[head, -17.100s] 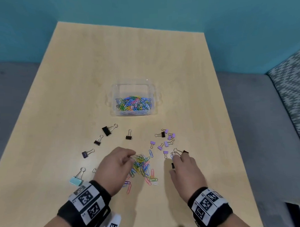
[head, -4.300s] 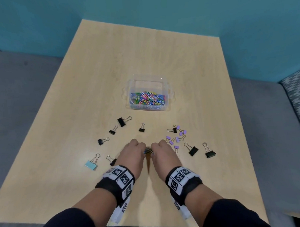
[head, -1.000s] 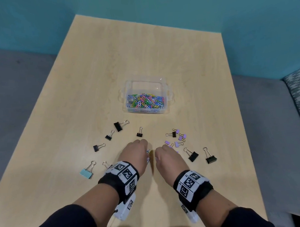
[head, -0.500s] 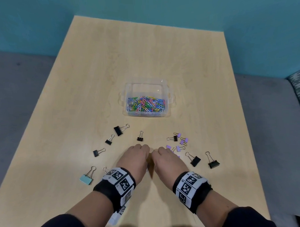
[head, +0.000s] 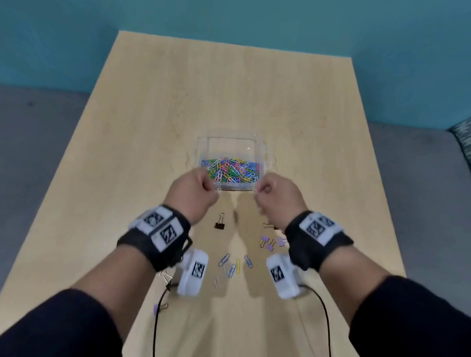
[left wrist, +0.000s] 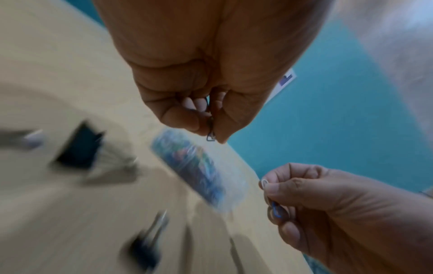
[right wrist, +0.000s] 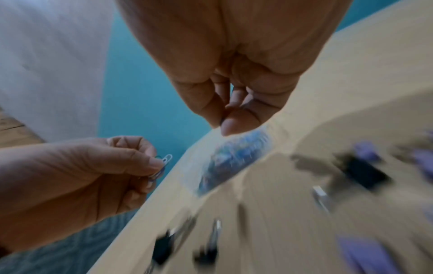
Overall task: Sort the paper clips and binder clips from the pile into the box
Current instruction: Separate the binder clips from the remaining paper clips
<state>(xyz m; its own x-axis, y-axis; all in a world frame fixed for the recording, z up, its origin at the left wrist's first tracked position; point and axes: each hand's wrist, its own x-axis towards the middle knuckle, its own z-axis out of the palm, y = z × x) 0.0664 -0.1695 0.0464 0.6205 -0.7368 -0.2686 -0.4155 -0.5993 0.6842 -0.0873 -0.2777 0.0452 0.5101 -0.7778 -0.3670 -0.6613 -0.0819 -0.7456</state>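
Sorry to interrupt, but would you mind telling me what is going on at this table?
A person is sorting clips into a clear box that already holds many coloured paper clips. Both hands are raised at its near edge: the left hand pinches a few paper clips, and so does the right hand. Loose paper clips and binder clips lie on the table.

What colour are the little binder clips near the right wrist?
Purple binder clips, clearest in the head view.

We wear dark sleeves (head: 55, 334) and a black wristband (head: 161, 234) on each wrist, with white tags printed in black square patterns. At our six o'clock, white camera pods (head: 193, 273) trail thin black cables (head: 155, 330).
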